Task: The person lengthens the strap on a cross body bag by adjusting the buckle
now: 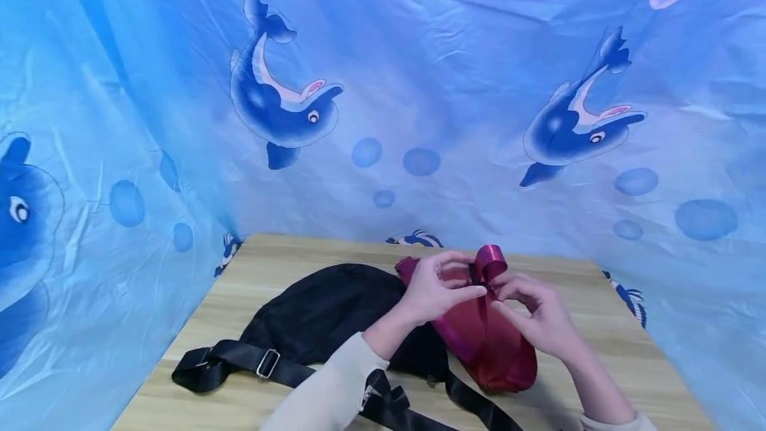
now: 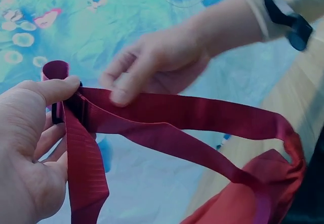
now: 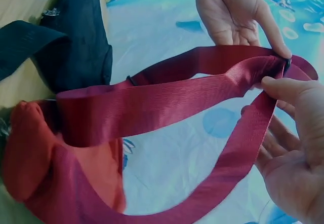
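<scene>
A red bag (image 1: 491, 344) lies on the table, its wide red strap (image 3: 152, 110) pulled up in loops. With thumb and fingers, my left hand (image 1: 439, 288) pinches the dark strap buckle (image 2: 58, 110), where the strap doubles into a small upright loop (image 1: 491, 261). Close beside it, my right hand (image 1: 538, 311) pinches the strap just by the buckle, thumb in front and fingers partly hidden behind. The right hand is blurred in the left wrist view. A free length of strap (image 2: 86, 173) hangs below the buckle there.
A black waist bag (image 1: 329, 311) lies left of the red one, partly under my left forearm. Its black strap (image 1: 239, 354) with a metal slider (image 1: 268, 363) trails along the front of the wooden table (image 1: 622, 351). Blue dolphin-printed sheeting (image 1: 419, 85) hangs behind and at the sides.
</scene>
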`<state>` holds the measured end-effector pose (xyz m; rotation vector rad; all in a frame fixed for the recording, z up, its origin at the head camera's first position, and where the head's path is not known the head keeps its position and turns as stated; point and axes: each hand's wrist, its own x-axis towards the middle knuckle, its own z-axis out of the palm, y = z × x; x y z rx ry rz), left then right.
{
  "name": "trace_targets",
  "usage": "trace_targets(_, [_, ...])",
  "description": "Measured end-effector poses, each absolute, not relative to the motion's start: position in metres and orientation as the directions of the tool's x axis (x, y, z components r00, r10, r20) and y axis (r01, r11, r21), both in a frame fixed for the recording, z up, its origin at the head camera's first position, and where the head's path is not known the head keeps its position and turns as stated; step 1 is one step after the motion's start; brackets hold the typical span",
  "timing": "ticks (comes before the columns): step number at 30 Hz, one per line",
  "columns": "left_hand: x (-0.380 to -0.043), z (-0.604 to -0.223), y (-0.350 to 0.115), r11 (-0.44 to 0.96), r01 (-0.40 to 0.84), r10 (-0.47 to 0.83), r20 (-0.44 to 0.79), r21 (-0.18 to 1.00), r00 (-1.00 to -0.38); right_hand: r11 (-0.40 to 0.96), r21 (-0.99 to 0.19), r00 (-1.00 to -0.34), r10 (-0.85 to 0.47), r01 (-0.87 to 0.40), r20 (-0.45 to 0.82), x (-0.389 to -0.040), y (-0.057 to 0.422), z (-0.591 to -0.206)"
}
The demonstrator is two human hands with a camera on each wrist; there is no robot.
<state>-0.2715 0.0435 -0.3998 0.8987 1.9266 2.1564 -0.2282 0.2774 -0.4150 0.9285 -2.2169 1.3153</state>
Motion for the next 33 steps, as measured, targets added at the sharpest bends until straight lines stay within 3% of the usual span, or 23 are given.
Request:
trace_targets(10, [-0.27, -0.398, 0.037, -0.19, 0.3, 0.48, 0.355, 0.935, -0.802, 0.291, -0.675, -0.735, -0.275, -0.678, 0.62, -0.233, 0.26, -0.417])
trace_targets(20, [-0.271, -0.399, 0.037, -0.217, 0.285, 0.477, 0.356, 0.934, -0.803, 0.408, -0.662, -0.772, -0.228, -0.629, 0.594, -0.223, 0.265, -0.425])
trace_targets(33, [-0.271, -0.394, 0.033, -0.234, 0.291, 0.469, 0.37, 0.928, -0.802, 0.476, -0.564, -0.72, -0.256, -0.675, 0.645, -0.222, 0.263, -0.423])
